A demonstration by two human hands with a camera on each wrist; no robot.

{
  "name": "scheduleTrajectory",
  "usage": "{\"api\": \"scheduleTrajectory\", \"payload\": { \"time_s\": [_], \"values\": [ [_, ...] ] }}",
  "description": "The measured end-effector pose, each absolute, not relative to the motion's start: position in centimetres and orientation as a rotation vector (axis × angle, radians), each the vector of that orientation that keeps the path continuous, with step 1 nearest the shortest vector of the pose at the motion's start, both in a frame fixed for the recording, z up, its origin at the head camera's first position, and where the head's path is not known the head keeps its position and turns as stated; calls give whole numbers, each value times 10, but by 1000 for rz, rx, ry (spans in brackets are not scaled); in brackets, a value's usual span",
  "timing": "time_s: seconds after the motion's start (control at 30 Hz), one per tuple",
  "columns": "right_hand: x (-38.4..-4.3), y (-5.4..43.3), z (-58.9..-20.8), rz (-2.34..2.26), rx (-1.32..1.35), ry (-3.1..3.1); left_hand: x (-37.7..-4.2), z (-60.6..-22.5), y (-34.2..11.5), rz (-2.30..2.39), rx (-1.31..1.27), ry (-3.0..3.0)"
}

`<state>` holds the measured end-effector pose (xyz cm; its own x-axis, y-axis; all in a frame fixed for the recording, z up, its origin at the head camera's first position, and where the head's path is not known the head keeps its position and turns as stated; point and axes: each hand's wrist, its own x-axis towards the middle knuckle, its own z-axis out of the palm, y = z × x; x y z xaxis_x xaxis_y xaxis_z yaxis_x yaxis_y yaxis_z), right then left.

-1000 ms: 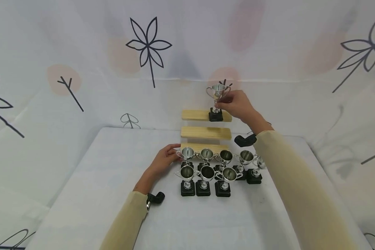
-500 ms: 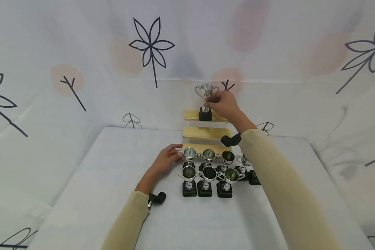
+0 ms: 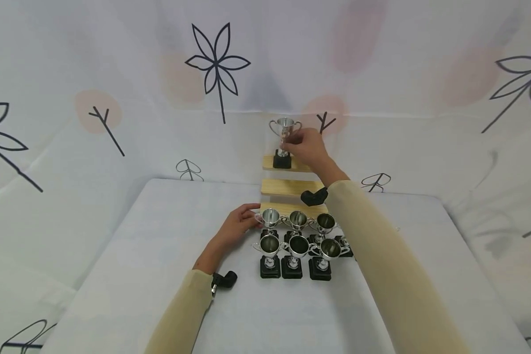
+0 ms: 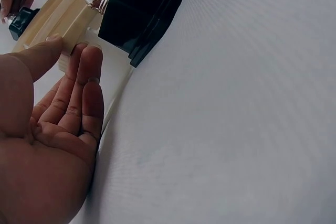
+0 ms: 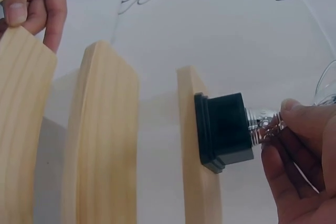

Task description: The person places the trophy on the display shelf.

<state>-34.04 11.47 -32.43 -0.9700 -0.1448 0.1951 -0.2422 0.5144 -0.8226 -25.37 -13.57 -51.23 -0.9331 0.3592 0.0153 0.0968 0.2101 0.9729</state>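
Mostly, in the head view, the risk sits up high: the right hand [image 3: 307,147] holds a silver trophy [image 3: 285,127] upright by its stem, with the black base [image 3: 282,161] at the left part of the top board [image 3: 302,166]. If it were let go with the base partly past the narrow board's edge, it could tip, fall and knock the trophies [image 3: 270,244] grouped on the table [image 3: 194,206] below. The right sleeve [image 3: 380,255] passes over the right end of that group, so a dropped forearm might brush a cup. Under the middle board [image 3: 283,187] comes the lowest board [image 3: 287,208], its left end held by the left hand [image 3: 236,226].

In the left wrist view, thumb and fingers [image 4: 92,66] are nearly together, pinching that board's end. A neighbouring base [image 4: 142,19] stands just beside them, so a twist of the hand could topple its trophy; a jerk might also shake the boards above, if they are joined, which I cannot tell.

In the right wrist view, the fingers [image 5: 278,171] close tightly round the slim stem [image 5: 257,121]. The base meets, or all but meets, the top board; whether its whole underside is supported cannot be told. Releasing it tilted would likely set it rocking.
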Motion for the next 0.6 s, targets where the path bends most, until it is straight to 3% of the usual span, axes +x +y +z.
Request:
{"api": "scheduleTrajectory", "payload": {
  "time_s": [0.6],
  "values": [
    [-342, 98, -328, 1471, 296, -2639, -254, -512, -136, 1793, 444, 2272]
  ]
}}
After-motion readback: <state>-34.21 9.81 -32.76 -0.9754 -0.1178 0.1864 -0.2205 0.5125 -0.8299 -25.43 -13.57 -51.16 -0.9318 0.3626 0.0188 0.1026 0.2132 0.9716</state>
